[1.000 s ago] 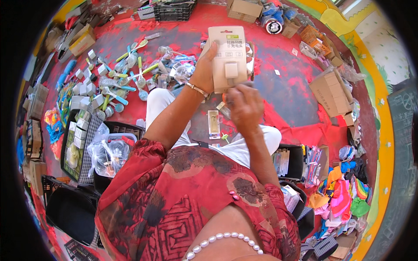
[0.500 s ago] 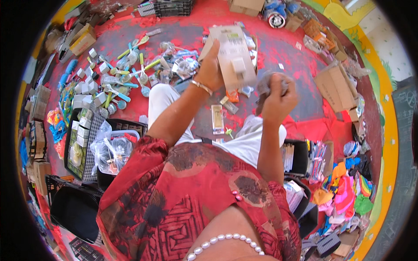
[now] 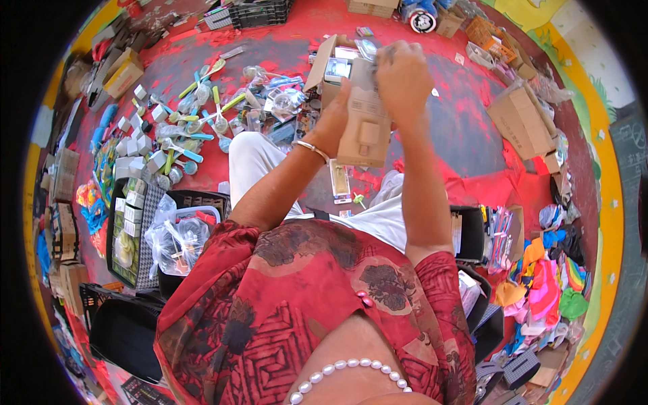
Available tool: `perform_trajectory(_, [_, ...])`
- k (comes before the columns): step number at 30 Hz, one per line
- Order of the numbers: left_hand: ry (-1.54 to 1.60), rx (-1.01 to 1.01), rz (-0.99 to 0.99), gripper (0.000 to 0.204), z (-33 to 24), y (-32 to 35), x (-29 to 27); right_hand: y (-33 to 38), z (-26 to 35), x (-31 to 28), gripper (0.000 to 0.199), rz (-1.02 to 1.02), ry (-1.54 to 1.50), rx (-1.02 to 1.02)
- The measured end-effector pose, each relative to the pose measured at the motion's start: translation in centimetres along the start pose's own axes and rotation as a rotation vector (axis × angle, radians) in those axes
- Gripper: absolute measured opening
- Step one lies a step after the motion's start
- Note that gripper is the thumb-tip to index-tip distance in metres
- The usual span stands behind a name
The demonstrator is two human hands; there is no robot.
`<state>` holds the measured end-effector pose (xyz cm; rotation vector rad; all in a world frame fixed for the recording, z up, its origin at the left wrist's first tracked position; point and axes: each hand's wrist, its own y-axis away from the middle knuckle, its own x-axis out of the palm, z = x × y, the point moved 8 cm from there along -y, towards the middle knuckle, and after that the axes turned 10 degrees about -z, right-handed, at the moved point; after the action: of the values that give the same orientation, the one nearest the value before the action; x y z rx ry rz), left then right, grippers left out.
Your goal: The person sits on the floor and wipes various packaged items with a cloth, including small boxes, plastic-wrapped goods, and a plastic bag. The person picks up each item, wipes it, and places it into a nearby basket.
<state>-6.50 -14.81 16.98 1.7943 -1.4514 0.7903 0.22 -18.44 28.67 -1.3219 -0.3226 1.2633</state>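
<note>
Above the floor (image 3: 466,128), before an open carton (image 3: 318,64), the brown packet (image 3: 365,113) is gripped by the left hand (image 3: 332,123) along one edge. The right hand's (image 3: 406,77) fingers are curled at its upper corner — what is pinched cannot be told. If pushed there, the packet might be twisted loose.

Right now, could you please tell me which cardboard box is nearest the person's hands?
The open box just beyond the left hand, partly hidden by the brown package that hand holds; the other boxes all lie farther off.
</note>
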Motion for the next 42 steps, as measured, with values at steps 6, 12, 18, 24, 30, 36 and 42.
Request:
perform_trajectory(6, [0.065, 0.0, 0.195, 0.083, -2.0, 1.2, 0.3, -0.8, -12.5, -2.4, 0.023, -0.101, -0.11, 0.39])
perform_trajectory(12, [0.039, -0.027, 0.229, 0.083, -1.9, 1.5, 2.3, 3.1, -13.2, -3.2, 0.034, 0.026, -0.834, 0.891])
perform_trajectory(18, [0.081, 0.014, 0.205, 0.086, -1.9, 1.3, 3.4, 2.9, -8.4, -4.2, 0.033, 0.052, -1.049, 0.942])
perform_trajectory(24, [0.029, 0.029, 0.197, 0.088, -2.0, 1.8, 3.6, 1.6, -7.1, -4.5, 0.032, -0.167, -1.059, 0.807])
perform_trajectory(30, [-0.006, 0.034, 0.222, 0.085, -2.2, 1.9, 3.8, 2.7, -6.0, -1.9, 0.029, 0.109, -1.133, 0.951])
perform_trajectory(36, [-0.019, 0.087, 0.243, 0.081, -2.6, 2.3, 3.9, 2.4, -4.4, -1.5, 0.017, 0.297, -1.127, 0.822])
perform_trajectory(42, [-0.114, 0.135, 0.187, 0.075, -2.6, 1.8, 2.5, 2.4, -4.5, -1.6, 0.011, 0.251, -1.086, 0.788])
